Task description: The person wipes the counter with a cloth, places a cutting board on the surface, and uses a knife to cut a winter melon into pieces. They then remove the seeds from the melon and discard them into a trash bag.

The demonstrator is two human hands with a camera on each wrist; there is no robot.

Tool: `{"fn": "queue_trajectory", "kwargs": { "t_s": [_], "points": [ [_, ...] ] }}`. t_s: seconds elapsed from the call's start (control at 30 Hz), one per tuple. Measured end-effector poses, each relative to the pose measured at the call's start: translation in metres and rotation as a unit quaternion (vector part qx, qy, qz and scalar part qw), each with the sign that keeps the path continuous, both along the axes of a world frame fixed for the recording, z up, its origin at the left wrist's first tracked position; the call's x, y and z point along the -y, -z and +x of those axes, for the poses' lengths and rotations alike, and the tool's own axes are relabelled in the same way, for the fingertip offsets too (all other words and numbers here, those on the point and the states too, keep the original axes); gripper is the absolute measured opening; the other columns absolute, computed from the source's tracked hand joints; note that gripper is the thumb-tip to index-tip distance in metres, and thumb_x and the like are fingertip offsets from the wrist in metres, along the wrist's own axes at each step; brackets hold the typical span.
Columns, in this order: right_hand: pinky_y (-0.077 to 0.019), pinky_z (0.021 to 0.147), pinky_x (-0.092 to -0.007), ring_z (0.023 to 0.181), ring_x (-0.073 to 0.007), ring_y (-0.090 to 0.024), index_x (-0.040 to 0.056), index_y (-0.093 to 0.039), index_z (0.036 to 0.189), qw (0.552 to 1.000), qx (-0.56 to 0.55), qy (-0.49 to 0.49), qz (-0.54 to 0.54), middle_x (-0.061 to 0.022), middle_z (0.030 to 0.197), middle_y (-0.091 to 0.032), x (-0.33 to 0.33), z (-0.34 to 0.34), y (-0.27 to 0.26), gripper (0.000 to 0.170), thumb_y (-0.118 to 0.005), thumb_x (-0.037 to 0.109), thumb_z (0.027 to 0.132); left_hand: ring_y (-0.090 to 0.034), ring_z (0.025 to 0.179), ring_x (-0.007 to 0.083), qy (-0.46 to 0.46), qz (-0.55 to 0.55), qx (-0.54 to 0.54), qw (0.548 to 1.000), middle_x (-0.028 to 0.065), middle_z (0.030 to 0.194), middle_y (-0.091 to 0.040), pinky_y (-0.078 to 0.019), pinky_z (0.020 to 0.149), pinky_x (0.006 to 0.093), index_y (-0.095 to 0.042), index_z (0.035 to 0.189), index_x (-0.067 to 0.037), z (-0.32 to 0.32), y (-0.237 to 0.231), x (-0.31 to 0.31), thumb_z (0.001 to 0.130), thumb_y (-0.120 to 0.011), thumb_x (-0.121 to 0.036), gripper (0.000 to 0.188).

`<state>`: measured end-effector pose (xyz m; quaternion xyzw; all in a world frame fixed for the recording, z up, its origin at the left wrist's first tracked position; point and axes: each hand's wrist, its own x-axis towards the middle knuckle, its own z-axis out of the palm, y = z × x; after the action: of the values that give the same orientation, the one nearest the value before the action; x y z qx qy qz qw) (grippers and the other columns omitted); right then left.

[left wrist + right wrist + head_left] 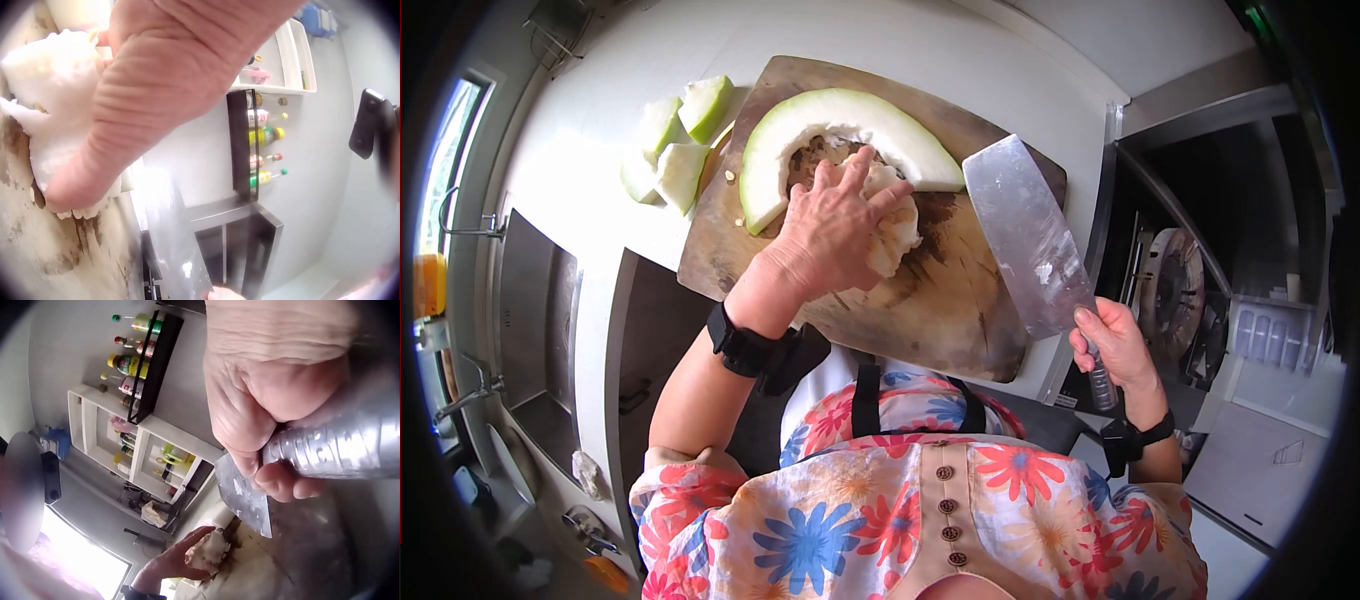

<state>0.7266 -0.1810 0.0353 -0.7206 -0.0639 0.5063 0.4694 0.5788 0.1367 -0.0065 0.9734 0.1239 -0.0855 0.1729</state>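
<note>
A large curved piece of winter melon (pixel 900 135), with green rind and white flesh, lies on a stained wooden cutting board (pixel 960 310). Inside its curve my left hand (pixel 830 225) grips a lump of soft white melon pulp (pixel 897 240), fingers spread over the top. In the left wrist view the thumb wraps down the side of the pulp (pixel 62 81). My right hand (pixel 1118 345) holds a cleaver (pixel 1030 240) by its ribbed metal handle (pixel 337 447). The broad blade overlaps the board's right side in the head view, close to the melon's cut end.
Several melon chunks (pixel 680 170) sit on the white counter (pixel 600 80) left of the board. A sink (pixel 540 320) is at far left, a stove (pixel 1175 290) at right. Bottles stand on a black wall rack (pixel 156 369) beside a white shelf (pixel 140 437).
</note>
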Motion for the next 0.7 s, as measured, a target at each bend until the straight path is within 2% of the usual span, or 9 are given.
{"fn": "queue_trajectory", "kwargs": {
  "t_s": [0.03, 0.23, 0.33, 0.43, 0.5, 0.57, 0.6, 0.63, 0.7],
  "points": [
    [-0.0381, 0.041, -0.0212, 0.044, -0.0078, -0.046, 0.0052, -0.051, 0.081, 0.999, -0.032, 0.035, 0.021, -0.0018, 0.061, -0.051, 0.006, -0.002, 0.007, 0.023, -0.052, 0.022, 0.096, -0.041, 0.12, 0.0366, 0.004, 0.004, -0.003, 1.0, 0.0152, 0.144, -0.029, -0.0446, 0.094, 0.0465, -0.047, 0.134, -0.027, 0.002, 0.002, 0.003, 0.05, -0.082, -0.022, 0.091],
    [-0.0391, 0.042, -0.0241, 0.043, -0.0092, -0.046, 0.0065, -0.049, 0.088, 0.994, -0.059, 0.069, 0.053, -0.0018, 0.062, -0.05, 0.02, -0.002, 0.044, 0.017, -0.053, 0.021, 0.096, -0.044, 0.119, 0.0366, -0.007, 0.008, -0.02, 1.0, 0.0143, 0.14, -0.034, -0.0443, 0.098, 0.0438, -0.052, 0.128, -0.029, 0.009, -0.002, 0.015, 0.05, -0.075, -0.018, 0.082],
    [-0.041, 0.043, -0.0258, 0.045, -0.0096, -0.047, 0.0102, -0.049, 0.09, 0.984, -0.104, 0.111, 0.089, -0.0018, 0.064, -0.051, 0.018, 0.0, 0.059, 0.014, -0.054, 0.022, 0.095, -0.044, 0.121, 0.0352, -0.042, -0.002, 0.017, 0.999, 0.0141, 0.136, -0.039, -0.0438, 0.099, 0.0434, -0.057, 0.121, -0.023, 0.01, 0.002, 0.013, 0.051, -0.074, -0.018, 0.072],
    [-0.0422, 0.044, -0.0275, 0.047, -0.0102, -0.047, 0.0108, -0.049, 0.091, 0.973, -0.146, 0.135, 0.117, -0.0019, 0.065, -0.051, 0.012, 0.003, 0.069, 0.013, -0.054, 0.022, 0.095, -0.047, 0.119, 0.036, -0.07, -0.049, 0.057, 0.995, 0.0144, 0.131, -0.044, -0.0434, 0.099, 0.044, -0.057, 0.12, -0.021, 0.013, 0.003, 0.003, 0.052, -0.074, -0.018, 0.07],
    [-0.0425, 0.045, -0.0285, 0.048, -0.0109, -0.047, 0.011, -0.05, 0.09, 0.969, -0.157, 0.132, 0.139, -0.0019, 0.065, -0.051, 0.009, 0.003, 0.079, 0.012, -0.054, 0.021, 0.095, -0.05, 0.117, 0.0325, -0.079, -0.068, 0.086, 0.991, 0.0136, 0.126, -0.048, -0.0438, 0.099, 0.0443, -0.056, 0.12, -0.016, 0.012, 0.011, -0.009, 0.056, -0.074, -0.02, 0.067],
    [-0.0427, 0.046, -0.0286, 0.048, -0.0112, -0.048, 0.0106, -0.052, 0.088, 0.949, -0.209, 0.165, 0.171, -0.0019, 0.065, -0.051, 0.003, 0.001, 0.085, 0.013, -0.053, 0.021, 0.096, -0.055, 0.107, 0.0296, -0.128, -0.229, 0.206, 0.942, 0.0145, 0.116, -0.054, -0.0472, 0.094, 0.0389, -0.054, 0.123, -0.014, 0.012, 0.006, -0.014, 0.057, -0.076, -0.025, 0.07],
    [-0.044, 0.047, -0.0297, 0.049, -0.0117, -0.048, 0.0102, -0.053, 0.086, 0.945, -0.221, 0.166, 0.177, -0.002, 0.065, -0.051, 0.0, 0.0, 0.088, 0.014, -0.054, 0.02, 0.095, -0.057, 0.104, 0.025, -0.199, -0.377, 0.163, 0.89, 0.0124, 0.11, -0.058, -0.0471, 0.091, 0.0354, -0.05, 0.126, -0.007, 0.003, -0.001, -0.016, 0.062, -0.075, -0.024, 0.07],
    [-0.0466, 0.049, -0.0294, 0.053, -0.0137, -0.053, 0.0085, -0.053, 0.086, 0.949, -0.213, 0.149, 0.177, -0.003, 0.067, -0.054, -0.001, -0.002, 0.091, 0.013, -0.055, 0.019, 0.094, -0.057, 0.104, 0.025, -0.204, -0.374, 0.165, 0.89, 0.0124, 0.11, -0.058, -0.0471, 0.091, 0.0354, -0.05, 0.126, -0.007, -0.001, -0.001, -0.016, 0.062, -0.075, -0.024, 0.07],
    [-0.0495, 0.052, -0.0294, 0.058, -0.0163, -0.059, 0.005, -0.052, 0.09, 0.975, -0.13, 0.084, 0.156, -0.005, 0.071, -0.058, -0.008, -0.009, 0.087, 0.013, -0.055, 0.017, 0.094, -0.057, 0.104, 0.0207, -0.252, -0.596, 0.242, 0.723, 0.0105, 0.113, -0.058, -0.0475, 0.088, 0.0327, -0.048, 0.127, -0.002, -0.01, 0.0, -0.017, 0.069, -0.072, -0.023, 0.066]
  ]
}}
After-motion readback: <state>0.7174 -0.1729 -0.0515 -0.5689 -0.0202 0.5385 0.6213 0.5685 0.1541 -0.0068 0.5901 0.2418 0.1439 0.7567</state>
